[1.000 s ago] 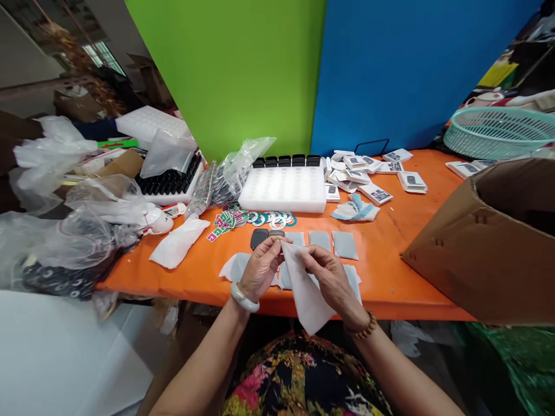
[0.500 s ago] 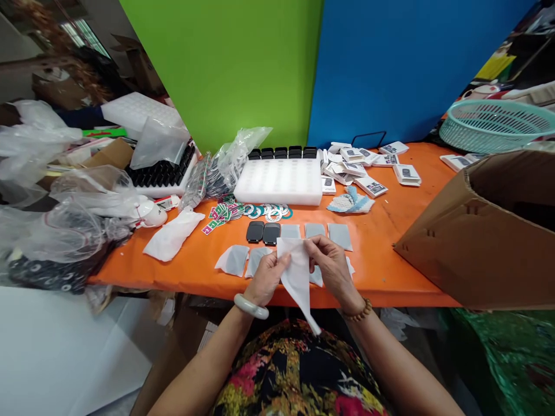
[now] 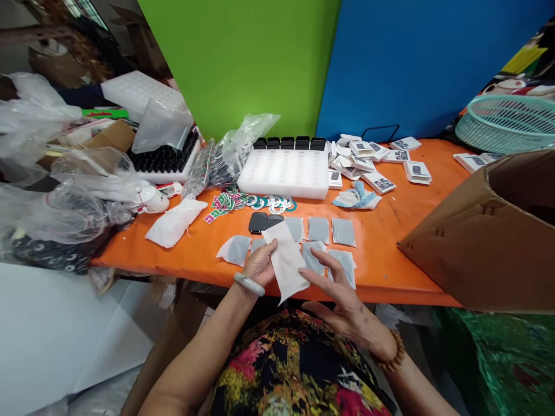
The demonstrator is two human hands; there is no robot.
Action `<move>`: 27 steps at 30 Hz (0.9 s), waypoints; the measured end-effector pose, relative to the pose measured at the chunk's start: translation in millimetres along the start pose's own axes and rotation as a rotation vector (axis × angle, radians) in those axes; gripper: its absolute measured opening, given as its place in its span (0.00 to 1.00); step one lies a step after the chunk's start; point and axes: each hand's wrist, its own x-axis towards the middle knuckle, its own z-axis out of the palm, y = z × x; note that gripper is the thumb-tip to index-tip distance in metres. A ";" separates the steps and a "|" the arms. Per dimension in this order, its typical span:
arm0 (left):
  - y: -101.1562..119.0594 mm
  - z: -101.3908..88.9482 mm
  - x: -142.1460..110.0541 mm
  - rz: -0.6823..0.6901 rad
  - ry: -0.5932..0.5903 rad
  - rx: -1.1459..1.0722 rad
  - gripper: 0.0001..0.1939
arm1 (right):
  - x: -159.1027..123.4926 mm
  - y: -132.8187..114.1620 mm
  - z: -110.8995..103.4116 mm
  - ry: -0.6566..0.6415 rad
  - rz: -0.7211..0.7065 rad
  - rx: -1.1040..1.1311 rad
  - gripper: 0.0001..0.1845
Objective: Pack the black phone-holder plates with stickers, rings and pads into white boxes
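Observation:
My left hand (image 3: 261, 264) pinches a thin white sleeve or wrapper (image 3: 286, 260) by its left edge, above the table's front edge. Whether anything lies inside it I cannot tell. At its right side is my right hand (image 3: 342, 294), fingers spread, one fingertip at the wrapper's lower right edge. Behind the wrapper two flat black square cases (image 3: 258, 223) lie side by side, the right one partly covered. Several similar pieces in whitish wrapping (image 3: 344, 232) lie in two rows around the hands; my left hand and the wrapper hide some of the front row.
A white foam tray (image 3: 284, 174) with black pieces stands behind. Small white boxes (image 3: 379, 182) and a blue-white cloth (image 3: 357, 197) lie right of it. Coloured cards (image 3: 223, 203) and a white bag (image 3: 176, 222) lie left. A large cardboard box (image 3: 468, 248) stands at the right.
My right hand has let go of the wrapper's top and moved down and right, its fingers spreading. The wrapper has tilted and its lower end has swung up, still in my left hand.

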 end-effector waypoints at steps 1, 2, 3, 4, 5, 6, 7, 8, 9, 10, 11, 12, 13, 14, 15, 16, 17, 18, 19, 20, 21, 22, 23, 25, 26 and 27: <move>-2.3 -0.1 0.8 -0.004 -0.014 0.006 0.12 | 2.9 -3.1 1.6 0.011 -0.043 -0.014 0.24; -4.9 -0.7 1.2 -0.004 -0.032 0.021 0.12 | 6.4 -5.6 3.3 0.033 -0.080 -0.009 0.19; -7.8 -1.8 1.1 -0.006 -0.054 0.048 0.11 | 10.0 -7.5 5.0 0.066 -0.102 0.017 0.14; -10.7 -3.4 0.2 -0.006 -0.085 0.086 0.11 | 13.4 -9.2 6.3 0.102 -0.097 0.064 0.10; -13.5 -5.6 -1.6 0.004 -0.119 0.136 0.12 | 16.4 -10.5 7.2 0.140 -0.060 0.129 0.08; -15.9 -8.1 -4.3 0.038 -0.137 0.201 0.13 | 18.8 -11.6 7.6 0.180 0.008 0.202 0.06; -17.8 -10.9 -8.0 0.110 -0.129 0.279 0.17 | 20.6 -12.3 7.5 0.221 0.098 0.276 0.04; -18.9 -13.7 -12.5 0.226 -0.090 0.364 0.21 | 21.9 -12.7 7.1 0.263 0.200 0.346 0.03; -19.1 -16.2 -17.8 0.377 -0.029 0.448 0.24 | 22.9 -12.6 6.6 0.304 0.299 0.411 0.04; -18.5 -18.2 -23.5 0.547 0.033 0.521 0.25 | 23.7 -12.0 6.2 0.341 0.383 0.474 0.06; -17.3 -19.5 -29.4 0.696 0.068 0.585 0.25 | 24.4 -11.0 6.1 0.370 0.448 0.532 0.08; -15.6 -20.0 -35.2 0.795 0.052 0.643 0.23 | 25.0 -9.8 6.4 0.386 0.494 0.585 0.09; -13.8 -19.8 -40.6 0.831 -0.014 0.691 0.22 | 25.7 -8.4 7.2 0.392 0.525 0.630 0.10; -12.3 -19.1 -45.3 0.810 -0.103 0.733 0.21 | 26.3 -7.1 8.3 0.389 0.545 0.666 0.10; -11.3 -17.9 -49.3 0.756 -0.188 0.770 0.21 | 26.9 -6.1 9.7 0.380 0.558 0.694 0.11; -10.8 -16.5 -52.3 0.694 -0.248 0.800 0.20 | 27.4 -5.4 11.1 0.368 0.568 0.716 0.11; -10.8 -15.2 -54.5 0.640 -0.275 0.822 0.18 | 27.7 -5.0 12.6 0.358 0.578 0.734 0.11; -11.1 -14.1 -55.8 0.604 -0.273 0.834 0.15 | 27.8 -4.8 13.9 0.356 0.586 0.747 0.12; -11.7 -13.5 -56.3 0.584 -0.254 0.841 0.12 | 27.8 -4.6 15.1 0.361 0.594 0.753 0.12; -12.2 -13.4 -56.2 0.575 -0.231 0.844 0.10 | 27.7 -4.6 16.2 0.370 0.601 0.754 0.12; -12.6 -13.8 -55.5 0.569 -0.209 0.838 0.10 | 27.8 -4.6 17.0 0.381 0.604 0.752 0.13; -12.8 -14.6 -54.4 0.565 -0.192 0.825 0.11 | 28.0 -4.8 17.7 0.392 0.602 0.756 0.13; -12.8 -15.6 -53.1 0.563 -0.184 0.811 0.12 | 28.5 -5.3 18.1 0.402 0.594 0.774 0.14; -12.9 -17.2 -49.9 0.562 -0.207 0.772 0.12 | 30.7 -7.0 18.7 0.417 0.578 0.861 0.15; -13.1 -17.5 -48.2 0.554 -0.238 0.736 0.11 | 32.2 -8.1 19.0 0.418 0.576 0.930 0.17; -13.4 -17.1 -46.5 0.534 -0.274 0.683 0.11 | 33.9 -9.1 19.5 0.410 0.578 1.008 0.18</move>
